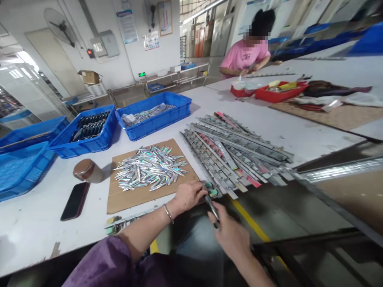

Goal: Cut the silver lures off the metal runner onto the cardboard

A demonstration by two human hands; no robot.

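My left hand (189, 196), with a bracelet at its wrist, is closed at the table edge, fingertips pressed together beside a small green block (213, 192); what they pinch is too small to name. My right hand (229, 227) is wrapped round a slim dark metallic tool (213, 209) that points up toward my left fingertips. Behind my left hand, many shiny silver leaf-shaped pieces (149, 167) lie heaped on a cardboard sheet (115, 201). Long metal strips (230, 149) are piled to the right of the cardboard. Another strip (131, 218) lies partly beneath my left forearm.
Blue bins (155, 124) line the table's far left side. A brown-lidded cup (89, 171) and a phone (74, 201) are left of the cardboard. Red trays (279, 95) stand at the back right, near a person in pink (245, 57). The table edge runs beside my hands.
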